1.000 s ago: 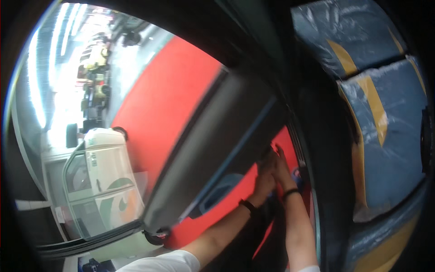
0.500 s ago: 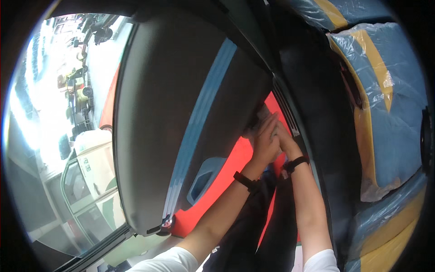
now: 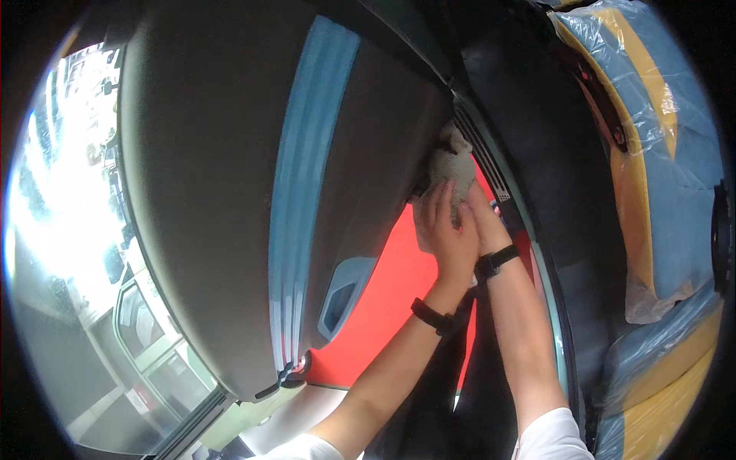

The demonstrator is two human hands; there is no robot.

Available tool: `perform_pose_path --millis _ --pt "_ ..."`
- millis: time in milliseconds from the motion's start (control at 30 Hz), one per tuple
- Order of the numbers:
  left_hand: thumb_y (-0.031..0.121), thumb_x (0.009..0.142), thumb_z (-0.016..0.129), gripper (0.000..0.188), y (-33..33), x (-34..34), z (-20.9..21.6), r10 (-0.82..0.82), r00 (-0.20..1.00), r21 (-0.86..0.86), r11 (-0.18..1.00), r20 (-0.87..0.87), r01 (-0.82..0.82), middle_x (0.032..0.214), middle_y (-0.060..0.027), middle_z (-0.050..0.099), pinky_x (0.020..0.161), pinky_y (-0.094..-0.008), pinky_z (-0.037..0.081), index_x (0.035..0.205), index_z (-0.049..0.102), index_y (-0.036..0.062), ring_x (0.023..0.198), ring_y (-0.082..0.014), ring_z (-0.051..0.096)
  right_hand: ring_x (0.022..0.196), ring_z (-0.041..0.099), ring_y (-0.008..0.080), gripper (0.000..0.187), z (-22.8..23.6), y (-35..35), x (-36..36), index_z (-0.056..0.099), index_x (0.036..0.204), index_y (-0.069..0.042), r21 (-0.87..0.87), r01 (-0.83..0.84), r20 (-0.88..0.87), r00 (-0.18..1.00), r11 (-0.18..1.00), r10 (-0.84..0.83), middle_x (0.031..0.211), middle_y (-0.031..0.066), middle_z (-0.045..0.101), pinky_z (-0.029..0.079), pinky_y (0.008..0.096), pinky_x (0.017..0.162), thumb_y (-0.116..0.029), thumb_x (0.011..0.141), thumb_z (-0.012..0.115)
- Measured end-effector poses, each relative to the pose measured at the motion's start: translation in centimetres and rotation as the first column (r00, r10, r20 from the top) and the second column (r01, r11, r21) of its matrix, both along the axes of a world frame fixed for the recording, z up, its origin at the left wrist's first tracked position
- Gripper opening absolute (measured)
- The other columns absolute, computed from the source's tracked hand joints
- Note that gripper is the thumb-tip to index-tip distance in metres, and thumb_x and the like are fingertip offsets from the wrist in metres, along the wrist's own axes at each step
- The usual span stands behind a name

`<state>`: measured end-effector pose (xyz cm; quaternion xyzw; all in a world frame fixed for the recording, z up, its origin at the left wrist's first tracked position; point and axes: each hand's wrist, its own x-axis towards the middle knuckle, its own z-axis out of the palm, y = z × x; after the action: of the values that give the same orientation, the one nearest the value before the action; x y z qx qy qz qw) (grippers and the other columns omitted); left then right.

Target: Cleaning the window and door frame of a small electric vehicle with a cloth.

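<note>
A grey cloth (image 3: 452,170) is bunched up in the narrow gap by the hinge side of an open vehicle door (image 3: 230,153). My left hand (image 3: 451,234) holds the cloth's near part, its fingers laid over the fabric and the thumb apart. Close against it, my right hand (image 3: 477,211) reaches into the same cloth; its fingertips are hidden by the fabric. Both wrists wear black bands. The door's dark inner panel carries a blue trim strip (image 3: 310,169) and a blue door pocket (image 3: 343,299).
To the right are seats (image 3: 675,176) in blue and yellow under clear plastic wrap. A dark sill (image 3: 537,192) runs between them and my arms. Red floor (image 3: 376,314) shows below the door. Through the window, a pale vehicle (image 3: 157,345) stands outside.
My hands have shifted apart slightly, and the grey cloth now shows plainly beyond them. The view has turned, so the door fills more of the left side.
</note>
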<state>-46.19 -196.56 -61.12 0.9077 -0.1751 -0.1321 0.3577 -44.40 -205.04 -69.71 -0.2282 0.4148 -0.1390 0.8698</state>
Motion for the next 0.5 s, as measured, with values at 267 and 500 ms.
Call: perform_pose_path --millis 267,500 --pt "0.007 0.097 0.057 0.054 0.4 0.2 2.0 0.129 0.971 -0.372 0.907 -0.200 -0.197 0.142 -0.0119 0.050 0.109 -0.0441 0.045 0.148 0.038 0.0047 0.130 -0.0307 0.052 0.108 0.070 0.0262 0.041 5.9 -2.3 0.8 0.062 0.124 -0.004 -0.657 -0.304 -0.234 0.952 0.690 0.197 0.117 0.0205 0.071 0.053 0.0365 0.089 -0.017 0.087 0.074" --pt "0.045 0.107 0.043 0.058 1.3 -1.0 8.9 0.015 0.561 -0.515 0.379 -0.827 -0.769 0.155 -0.0109 0.043 0.119 -0.0460 0.035 0.154 0.035 0.0118 0.144 -0.0289 0.043 0.098 0.062 0.0468 0.039 12.4 0.9 -1.1 0.059 0.107 -0.002 -0.839 -0.248 -0.226 0.968 0.483 0.106 0.104 0.0201 0.064 0.052 0.0476 0.083 -0.002 0.068 0.062"
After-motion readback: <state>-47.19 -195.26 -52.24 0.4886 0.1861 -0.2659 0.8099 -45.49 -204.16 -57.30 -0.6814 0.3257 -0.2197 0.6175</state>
